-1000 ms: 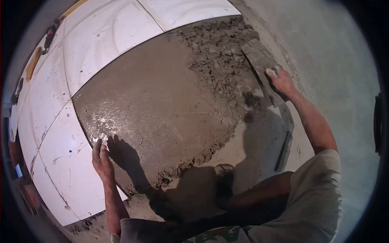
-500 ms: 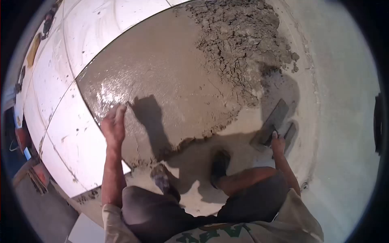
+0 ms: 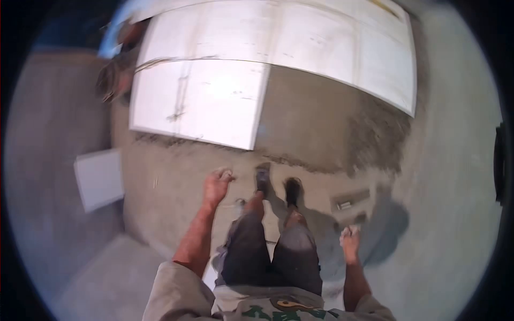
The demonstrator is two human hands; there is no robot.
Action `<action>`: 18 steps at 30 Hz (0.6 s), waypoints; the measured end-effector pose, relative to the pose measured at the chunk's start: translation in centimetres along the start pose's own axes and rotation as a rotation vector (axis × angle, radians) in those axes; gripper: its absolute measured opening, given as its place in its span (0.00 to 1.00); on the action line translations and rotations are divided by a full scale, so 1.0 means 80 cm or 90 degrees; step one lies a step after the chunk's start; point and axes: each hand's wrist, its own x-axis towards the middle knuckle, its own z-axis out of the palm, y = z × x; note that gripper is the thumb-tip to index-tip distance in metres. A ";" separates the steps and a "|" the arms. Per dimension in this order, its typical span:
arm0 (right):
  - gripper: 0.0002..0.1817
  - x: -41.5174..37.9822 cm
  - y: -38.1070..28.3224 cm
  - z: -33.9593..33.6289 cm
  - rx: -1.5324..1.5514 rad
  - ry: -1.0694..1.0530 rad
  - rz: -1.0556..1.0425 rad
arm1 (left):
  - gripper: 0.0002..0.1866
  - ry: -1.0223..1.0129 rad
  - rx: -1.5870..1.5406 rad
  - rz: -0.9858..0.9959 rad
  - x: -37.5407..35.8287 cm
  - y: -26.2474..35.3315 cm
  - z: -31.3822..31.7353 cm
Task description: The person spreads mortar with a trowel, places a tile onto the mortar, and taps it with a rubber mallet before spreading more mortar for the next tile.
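Note:
My left hand (image 3: 218,184) hangs over the bare screed floor, left of my feet, fingers curled and nothing visible in them. On the right, my right hand (image 3: 350,239) is also curled, with no object showing in it. A trowel (image 3: 350,200) with a pale handle lies on the floor beyond my right hand, apart from it. Ahead of my feet is a mortar bed (image 3: 316,117), smooth on its left and rough with crumbly mortar (image 3: 377,134) on its right. Large white tiles (image 3: 195,101) border it on the left and far sides.
A loose white tile (image 3: 100,179) sits at the left. Blurred items (image 3: 115,80) lie beside the laid tiles at the upper left. A pale wall (image 3: 455,160) runs along the right. My shadow falls on the floor at the right.
I have risen from a crouch to standing, and the view has swung left and widened. My right hand has let go of the trowel, which now rests on the floor. My left hand has withdrawn from above the mortar.

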 end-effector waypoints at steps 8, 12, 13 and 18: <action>0.28 -0.213 -0.296 0.211 -0.195 -0.408 -0.388 | 0.33 0.146 -0.453 -0.335 -0.177 0.026 -0.023; 0.29 -0.310 -0.362 0.315 -0.245 -0.524 -0.679 | 0.37 0.121 -0.873 -0.323 -0.199 0.055 -0.049; 0.31 -0.314 -0.352 0.345 -0.294 -0.549 -0.795 | 0.37 0.120 -0.952 -0.290 -0.199 0.048 -0.079; 0.38 -0.342 -0.355 0.470 -0.621 -0.630 -0.958 | 0.40 0.018 -1.305 -0.046 -0.205 -0.026 -0.256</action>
